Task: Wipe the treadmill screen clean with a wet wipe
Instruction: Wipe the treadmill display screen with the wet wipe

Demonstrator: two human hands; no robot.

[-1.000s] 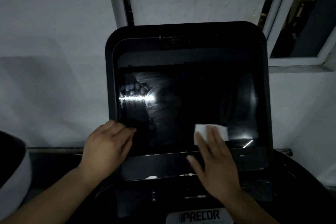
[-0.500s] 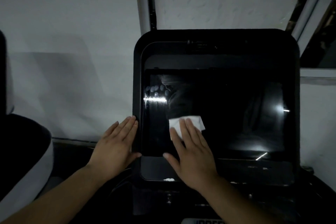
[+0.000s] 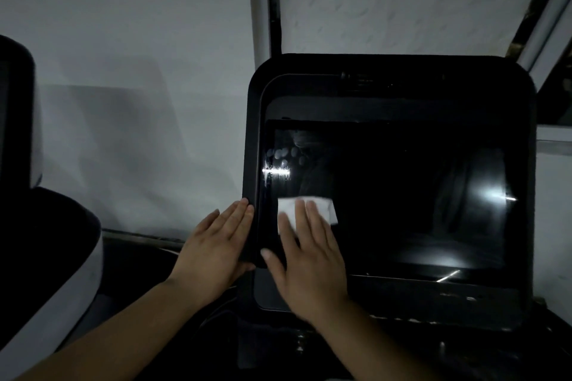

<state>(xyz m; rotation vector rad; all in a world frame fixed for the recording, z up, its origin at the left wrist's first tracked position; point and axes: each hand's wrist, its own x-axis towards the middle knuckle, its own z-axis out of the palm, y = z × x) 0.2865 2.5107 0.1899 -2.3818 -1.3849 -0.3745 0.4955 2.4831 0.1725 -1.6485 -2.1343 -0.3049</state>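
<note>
The treadmill screen is a dark glossy panel in a black console frame, with light glare and smudges near its left edge. A white wet wipe lies flat on the screen's lower left part. My right hand presses the wipe against the glass with its fingers stretched out flat. My left hand rests flat on the console's left outer edge, fingers together, thumb under the frame's corner.
A grey wall stands behind the console, with a window frame at the upper right. Another black and white machine fills the left edge. Dark treadmill parts lie below the console.
My right hand has slid the wipe leftward across the lower screen, from right of centre to the left edge. The view has turned left. My left hand stays on the console's left edge.
</note>
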